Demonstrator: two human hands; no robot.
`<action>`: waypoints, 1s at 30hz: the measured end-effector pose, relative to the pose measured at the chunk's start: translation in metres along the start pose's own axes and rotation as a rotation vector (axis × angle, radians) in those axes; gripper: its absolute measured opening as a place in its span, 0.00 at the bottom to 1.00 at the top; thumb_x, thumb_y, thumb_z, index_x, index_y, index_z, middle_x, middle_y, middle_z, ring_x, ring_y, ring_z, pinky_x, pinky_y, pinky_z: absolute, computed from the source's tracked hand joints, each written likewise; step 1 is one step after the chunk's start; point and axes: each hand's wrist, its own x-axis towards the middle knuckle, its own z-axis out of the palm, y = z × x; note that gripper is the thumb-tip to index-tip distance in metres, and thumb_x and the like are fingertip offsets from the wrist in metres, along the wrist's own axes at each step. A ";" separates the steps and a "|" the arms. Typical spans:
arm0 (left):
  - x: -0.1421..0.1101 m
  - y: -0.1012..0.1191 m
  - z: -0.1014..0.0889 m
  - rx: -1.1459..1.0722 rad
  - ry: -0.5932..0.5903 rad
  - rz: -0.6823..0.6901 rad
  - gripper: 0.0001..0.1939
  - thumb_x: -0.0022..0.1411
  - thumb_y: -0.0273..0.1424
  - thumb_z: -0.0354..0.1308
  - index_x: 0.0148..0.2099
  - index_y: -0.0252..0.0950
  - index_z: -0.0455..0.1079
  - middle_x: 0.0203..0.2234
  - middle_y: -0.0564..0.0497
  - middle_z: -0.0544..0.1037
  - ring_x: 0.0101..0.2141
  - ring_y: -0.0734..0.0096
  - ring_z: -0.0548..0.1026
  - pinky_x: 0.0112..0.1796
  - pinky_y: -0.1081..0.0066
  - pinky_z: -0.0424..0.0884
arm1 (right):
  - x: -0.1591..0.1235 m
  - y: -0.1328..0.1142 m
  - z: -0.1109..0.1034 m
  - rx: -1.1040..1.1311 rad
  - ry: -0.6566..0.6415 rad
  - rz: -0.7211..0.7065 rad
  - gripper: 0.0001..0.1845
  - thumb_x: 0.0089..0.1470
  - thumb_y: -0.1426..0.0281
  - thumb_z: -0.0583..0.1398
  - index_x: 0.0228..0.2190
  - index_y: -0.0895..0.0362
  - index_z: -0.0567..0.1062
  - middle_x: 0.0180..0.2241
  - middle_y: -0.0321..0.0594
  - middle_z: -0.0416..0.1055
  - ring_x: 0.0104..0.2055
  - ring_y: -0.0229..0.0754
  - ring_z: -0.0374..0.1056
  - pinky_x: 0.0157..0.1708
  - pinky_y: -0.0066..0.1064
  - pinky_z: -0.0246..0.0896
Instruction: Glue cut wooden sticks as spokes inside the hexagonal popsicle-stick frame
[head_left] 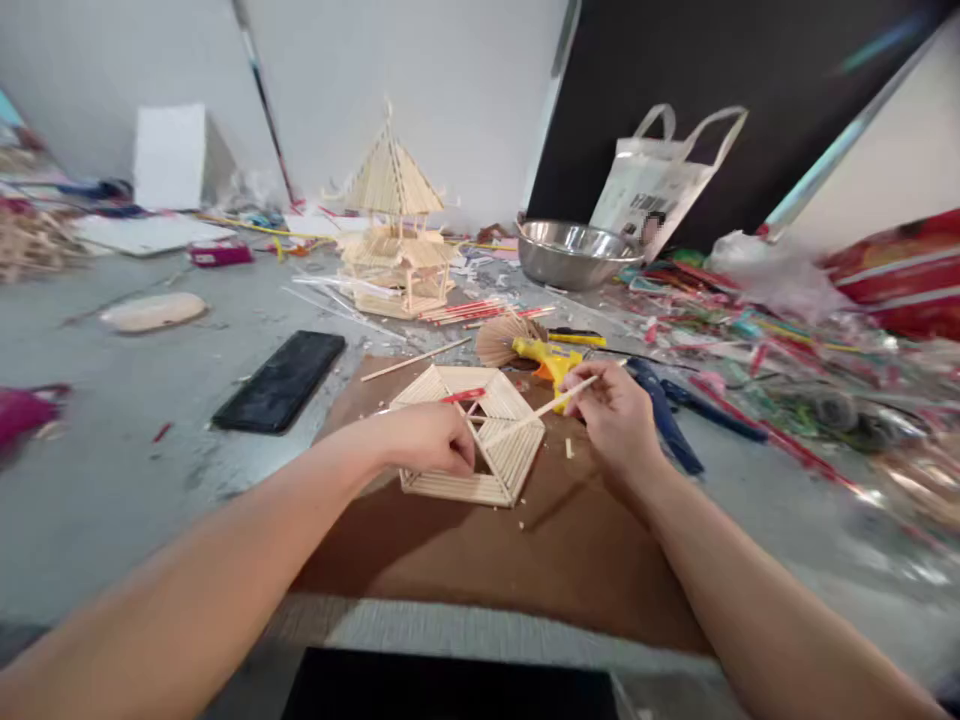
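I see the right hand [619,412] pinching a pale stick [541,412] between its fingers, over the hexagonal panel [517,445].
The panel lies on brown board [585,560]; the left hand [427,437] curls over it, its fingers' grip I cannot tell.

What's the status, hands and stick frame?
Right hand pinching thin stick over hexagonal frame. Left hand at frame's left side, grip hidden. Yellow glue gun just beyond right hand.

The grey table [90,360] bears a phone [279,382], bowl [559,265] and brown board [450,560].
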 end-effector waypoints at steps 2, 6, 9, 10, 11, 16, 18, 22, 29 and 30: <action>-0.001 0.000 0.000 -0.002 -0.004 0.003 0.10 0.47 0.31 0.51 0.30 0.35 0.73 0.22 0.55 0.74 0.24 0.76 0.68 0.24 0.78 0.57 | 0.000 0.000 0.000 -0.003 -0.004 -0.002 0.03 0.46 0.70 0.55 0.27 0.57 0.64 0.22 0.32 0.64 0.19 0.30 0.61 0.20 0.24 0.56; -0.002 -0.001 0.000 -0.016 -0.003 -0.001 0.10 0.47 0.31 0.52 0.31 0.35 0.73 0.23 0.55 0.74 0.24 0.77 0.67 0.24 0.79 0.57 | 0.000 -0.001 0.001 -0.009 -0.013 -0.005 0.04 0.46 0.70 0.54 0.27 0.57 0.64 0.22 0.33 0.65 0.19 0.31 0.61 0.21 0.25 0.57; -0.001 -0.002 0.000 -0.032 -0.001 -0.003 0.10 0.47 0.30 0.52 0.31 0.35 0.73 0.23 0.55 0.75 0.23 0.77 0.67 0.23 0.79 0.57 | 0.000 -0.002 0.000 -0.012 -0.017 -0.005 0.03 0.46 0.70 0.54 0.27 0.57 0.65 0.22 0.33 0.65 0.19 0.31 0.62 0.21 0.25 0.57; -0.001 -0.002 0.001 -0.035 -0.001 -0.004 0.10 0.47 0.30 0.52 0.31 0.35 0.73 0.23 0.55 0.75 0.23 0.77 0.67 0.23 0.79 0.57 | 0.000 -0.002 0.000 -0.012 -0.017 -0.004 0.03 0.46 0.70 0.54 0.27 0.57 0.65 0.22 0.33 0.65 0.19 0.31 0.62 0.21 0.25 0.57; -0.001 -0.002 0.001 -0.036 0.000 -0.007 0.10 0.47 0.30 0.52 0.31 0.35 0.73 0.23 0.55 0.75 0.23 0.77 0.67 0.23 0.79 0.57 | 0.000 -0.003 0.000 -0.012 -0.018 -0.003 0.03 0.46 0.70 0.54 0.27 0.57 0.64 0.22 0.33 0.65 0.19 0.31 0.62 0.21 0.25 0.57; -0.002 0.000 0.000 -0.037 -0.001 0.002 0.09 0.48 0.30 0.52 0.31 0.35 0.73 0.22 0.55 0.75 0.23 0.78 0.67 0.24 0.79 0.57 | 0.000 -0.006 0.000 -0.016 -0.027 0.002 0.03 0.45 0.71 0.54 0.27 0.57 0.64 0.23 0.33 0.65 0.19 0.31 0.61 0.21 0.26 0.57; -0.003 0.001 -0.001 -0.035 0.000 0.012 0.09 0.48 0.30 0.52 0.30 0.35 0.73 0.22 0.55 0.74 0.22 0.78 0.66 0.24 0.79 0.57 | 0.000 -0.005 0.000 -0.030 -0.035 0.001 0.03 0.46 0.71 0.54 0.27 0.57 0.64 0.23 0.33 0.65 0.19 0.31 0.61 0.22 0.26 0.57; -0.003 0.000 -0.001 -0.020 0.014 0.010 0.09 0.47 0.30 0.53 0.31 0.35 0.73 0.23 0.55 0.75 0.23 0.78 0.66 0.24 0.79 0.57 | 0.000 -0.004 -0.002 -0.196 -0.090 -0.019 0.04 0.46 0.69 0.53 0.27 0.57 0.65 0.21 0.33 0.64 0.20 0.32 0.61 0.21 0.25 0.55; 0.001 -0.007 0.003 -0.043 -0.004 0.020 0.11 0.48 0.31 0.52 0.33 0.36 0.73 0.26 0.53 0.76 0.25 0.76 0.69 0.25 0.79 0.58 | 0.013 -0.016 -0.029 -0.548 -0.582 -0.010 0.11 0.41 0.76 0.49 0.23 0.57 0.70 0.20 0.32 0.66 0.21 0.32 0.60 0.23 0.24 0.52; 0.001 -0.007 0.003 -0.040 -0.006 0.016 0.11 0.48 0.31 0.52 0.33 0.36 0.73 0.26 0.53 0.76 0.25 0.76 0.69 0.25 0.78 0.58 | 0.015 -0.018 -0.034 -0.554 -0.629 0.031 0.11 0.40 0.76 0.48 0.22 0.57 0.69 0.19 0.32 0.66 0.21 0.32 0.60 0.23 0.23 0.52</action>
